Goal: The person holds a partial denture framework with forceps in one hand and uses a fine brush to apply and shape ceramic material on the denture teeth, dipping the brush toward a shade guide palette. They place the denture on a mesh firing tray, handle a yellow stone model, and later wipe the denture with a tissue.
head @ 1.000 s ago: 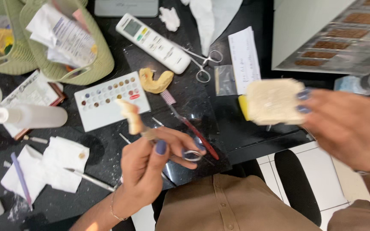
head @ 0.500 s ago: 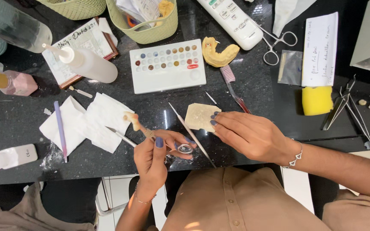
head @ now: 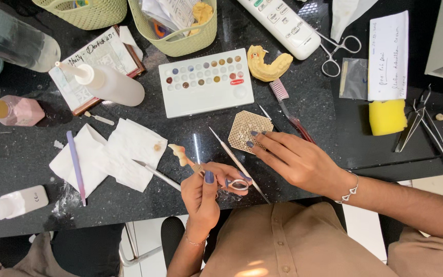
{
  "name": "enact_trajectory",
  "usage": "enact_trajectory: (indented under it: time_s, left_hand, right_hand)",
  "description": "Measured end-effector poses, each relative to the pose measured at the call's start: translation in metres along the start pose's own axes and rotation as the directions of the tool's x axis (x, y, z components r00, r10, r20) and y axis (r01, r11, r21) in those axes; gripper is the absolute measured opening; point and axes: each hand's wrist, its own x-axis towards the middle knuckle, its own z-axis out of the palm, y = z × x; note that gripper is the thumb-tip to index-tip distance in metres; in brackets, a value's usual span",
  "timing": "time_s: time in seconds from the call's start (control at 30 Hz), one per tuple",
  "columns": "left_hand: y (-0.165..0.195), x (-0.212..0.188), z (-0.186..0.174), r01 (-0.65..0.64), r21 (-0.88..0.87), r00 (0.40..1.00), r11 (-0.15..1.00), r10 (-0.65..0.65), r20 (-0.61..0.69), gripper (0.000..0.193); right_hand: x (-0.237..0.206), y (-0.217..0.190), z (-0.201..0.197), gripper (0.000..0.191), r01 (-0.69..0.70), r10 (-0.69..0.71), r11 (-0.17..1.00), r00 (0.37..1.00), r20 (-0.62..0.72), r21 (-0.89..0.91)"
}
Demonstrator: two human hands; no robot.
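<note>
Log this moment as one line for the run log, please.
left hand: grips clamp holding tooth piece | right hand: fingertips on honeycomb tray | surface: black counter

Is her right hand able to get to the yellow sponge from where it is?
Probably yes. The right hand rests its fingertips on the honeycomb tray, holding nothing, and the yellow sponge sits off to its side on the black counter, with only bare counter between them.

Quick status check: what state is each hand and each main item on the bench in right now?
Left hand: shut on clamp, small tooth piece at its tip.
Right hand: fingertips on mesh pad, which lies flat.
Squeeze bottle: on its side.
Palette: flat, wells partly filled.
Scissors: closed.
Tissues: unfolded, stained.
</note>
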Motion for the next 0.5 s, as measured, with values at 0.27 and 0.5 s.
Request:
enact_trajectory:
  time_s: [0.27, 0.5]
  left_hand:
    - [0.003, 0.006, -0.005, -0.006, 0.008, 1.0, 1.0, 0.006, 0.007, 0.044]
    - [0.04, 0.035, -0.011, -0.075, 0.203, 0.985, 0.976, 0.041, 0.168, 0.042]
  right_hand:
    - [0.009, 0.001, 0.0, 0.038, -0.073, 0.072, 0.993, 0.997, 0.012, 0.097]
    - [0.044, 0.068, -0.037, 0.032, -0.26, 0.266, 0.963, 0.956, -0.12, 0.066]
